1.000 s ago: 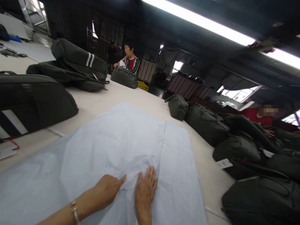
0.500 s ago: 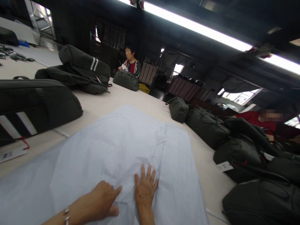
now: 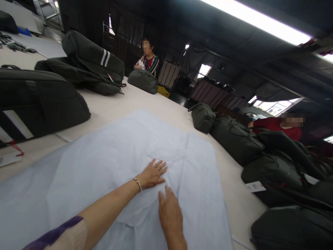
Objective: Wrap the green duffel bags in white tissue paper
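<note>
A wide, thin, pale blue sheet (image 3: 99, 166) lies spread over the table in front of me, wrinkled around my hands. My left hand (image 3: 152, 174), with a bracelet at its wrist, rests flat on the sheet with its fingers spread. Just below and to the right is my right hand (image 3: 170, 211), slightly blurred, fingers stretched out and thumb apart, at or just over the sheet. Neither hand holds anything. Whether the sheet is cloth or plastic I cannot tell.
Dark duffel bags with white stripes (image 3: 39, 104) stand on the pale table (image 3: 166, 107) at left. More dark bags (image 3: 235, 140) line its right edge, one with a white tag (image 3: 256, 186). A person in stripes (image 3: 151, 62) is behind the far end; another in red (image 3: 270, 125) is at right.
My left hand has moved forward and gone from a pointing shape to lying flat with fingers spread. My right hand has drawn back and right, its fingers closer together. The view has shifted slightly.
</note>
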`<state>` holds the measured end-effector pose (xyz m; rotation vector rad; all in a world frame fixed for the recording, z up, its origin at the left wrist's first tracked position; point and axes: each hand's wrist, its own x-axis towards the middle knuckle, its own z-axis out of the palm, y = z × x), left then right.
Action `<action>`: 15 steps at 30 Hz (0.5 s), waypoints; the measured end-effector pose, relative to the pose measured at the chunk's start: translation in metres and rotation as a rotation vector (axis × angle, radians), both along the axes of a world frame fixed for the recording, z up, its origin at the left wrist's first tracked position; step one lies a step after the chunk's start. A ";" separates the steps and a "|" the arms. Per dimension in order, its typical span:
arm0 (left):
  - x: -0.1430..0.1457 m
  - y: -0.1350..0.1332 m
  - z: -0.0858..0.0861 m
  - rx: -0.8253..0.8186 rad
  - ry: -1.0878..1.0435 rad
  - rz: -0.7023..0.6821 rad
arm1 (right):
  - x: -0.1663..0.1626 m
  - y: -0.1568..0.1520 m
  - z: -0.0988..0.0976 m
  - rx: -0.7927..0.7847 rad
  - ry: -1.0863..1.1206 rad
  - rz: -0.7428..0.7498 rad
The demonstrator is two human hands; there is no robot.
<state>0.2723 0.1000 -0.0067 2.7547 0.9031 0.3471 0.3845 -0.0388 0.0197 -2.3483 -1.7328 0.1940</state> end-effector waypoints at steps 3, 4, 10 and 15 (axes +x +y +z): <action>-0.004 -0.002 -0.001 0.008 -0.016 0.012 | 0.045 0.039 0.024 0.115 -0.079 0.071; -0.004 -0.002 0.000 0.015 -0.019 0.015 | 0.061 0.052 0.026 0.109 -0.119 0.092; -0.005 -0.002 0.003 0.006 -0.042 -0.001 | 0.127 0.076 -0.018 -0.140 -0.134 -0.039; -0.006 -0.002 0.000 0.004 -0.096 -0.013 | 0.129 0.097 -0.014 -0.022 -0.120 -0.124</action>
